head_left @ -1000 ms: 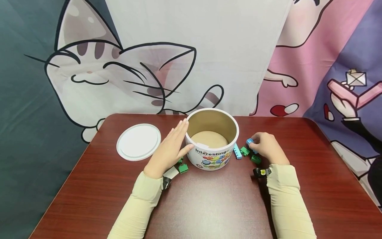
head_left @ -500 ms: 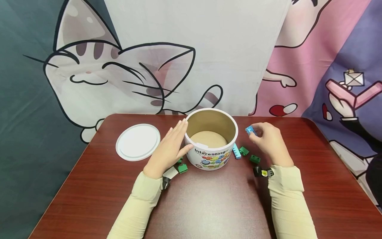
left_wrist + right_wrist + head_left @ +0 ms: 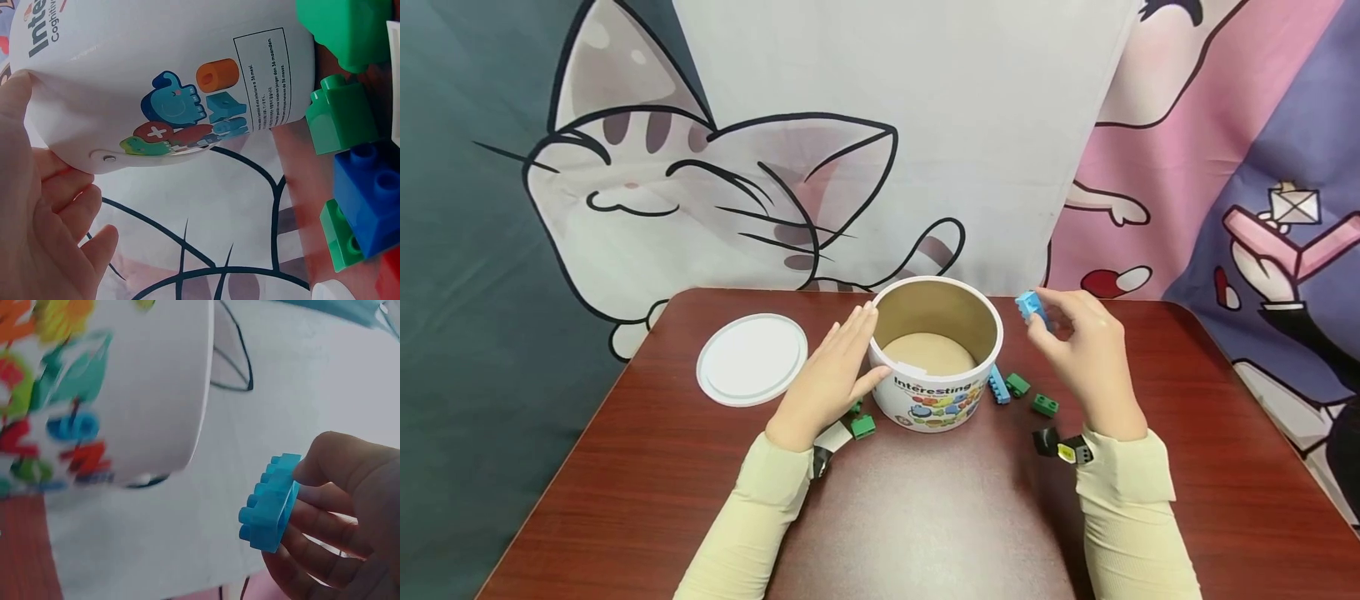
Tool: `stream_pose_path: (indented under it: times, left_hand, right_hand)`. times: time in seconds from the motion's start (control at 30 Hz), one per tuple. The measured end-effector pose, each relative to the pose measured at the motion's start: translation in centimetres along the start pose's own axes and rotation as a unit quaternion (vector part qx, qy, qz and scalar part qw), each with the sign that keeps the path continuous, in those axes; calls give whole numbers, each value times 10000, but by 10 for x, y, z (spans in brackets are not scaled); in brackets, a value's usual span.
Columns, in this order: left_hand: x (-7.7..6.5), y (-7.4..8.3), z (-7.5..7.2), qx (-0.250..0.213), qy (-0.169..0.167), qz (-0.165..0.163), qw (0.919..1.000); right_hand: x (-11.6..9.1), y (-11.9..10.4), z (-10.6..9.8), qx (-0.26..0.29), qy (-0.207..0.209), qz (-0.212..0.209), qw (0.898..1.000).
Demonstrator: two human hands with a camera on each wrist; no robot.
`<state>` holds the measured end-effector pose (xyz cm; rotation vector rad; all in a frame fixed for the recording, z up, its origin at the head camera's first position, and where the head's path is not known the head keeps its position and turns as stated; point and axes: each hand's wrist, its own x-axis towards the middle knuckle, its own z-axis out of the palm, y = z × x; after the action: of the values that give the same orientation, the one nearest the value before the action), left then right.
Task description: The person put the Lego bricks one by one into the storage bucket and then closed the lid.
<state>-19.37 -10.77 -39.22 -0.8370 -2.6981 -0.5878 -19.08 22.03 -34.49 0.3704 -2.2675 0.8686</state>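
Observation:
A round white bucket [image 3: 917, 408] with printed toy pictures stands upright near the middle of the table; the inside that shows holds nothing. My left hand [image 3: 823, 387] lies along its left side, fingers straight and fingertips at the rim, as the left wrist view also has it against the printed wall [image 3: 162, 37]. To the right of the bucket, above the table, my right hand [image 3: 1090, 358] pinches a light blue building brick [image 3: 1032, 307] between thumb and fingers. Its row of studs faces the bucket in the right wrist view.
A white lid [image 3: 752, 360] lies flat at the left. Right of the bucket are another light blue brick [image 3: 998, 386] and green bricks [image 3: 1045, 405]. Beside my left wrist sit several more, including a green brick [image 3: 863, 427] and a dark blue brick [image 3: 372, 194].
My right hand has lifted the light blue brick off the table, up and slightly to the right. The left hand stays at the bucket.

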Motion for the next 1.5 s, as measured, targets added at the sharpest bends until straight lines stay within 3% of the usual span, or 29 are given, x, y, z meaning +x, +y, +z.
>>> stream_pose_path:
  times: [0.17,0.4,0.6,0.8,0.9,1.17,1.5]
  left_hand:
    - [0,-1,2,52,-11,-25,10000]
    - [0,-2,3,40,-2,11,10000]
    - [-1,-2,5,38,31,56,10000]
    - [-2,-3,7,11,26,56,10000]
    - [-2,-3,8,5,30,55,10000]
    - [-1,-1,5,0,6,18,10000]
    - [-1,-1,2,-13,41,6,10000]
  right_hand:
    - [7,-18,7,251,-28,-405,9989]
    - [19,-34,29,485,-541,-707,9948]
    - [32,-41,51,365,-1342,-642,9882]
    - [44,-42,70,13,-2387,-417,9702]
    - [46,-40,77,-104,-2630,-300,9643]
    - [46,-37,78,-44,-2276,-87,9737]
    - [35,-33,48,258,-1416,-272,9892]
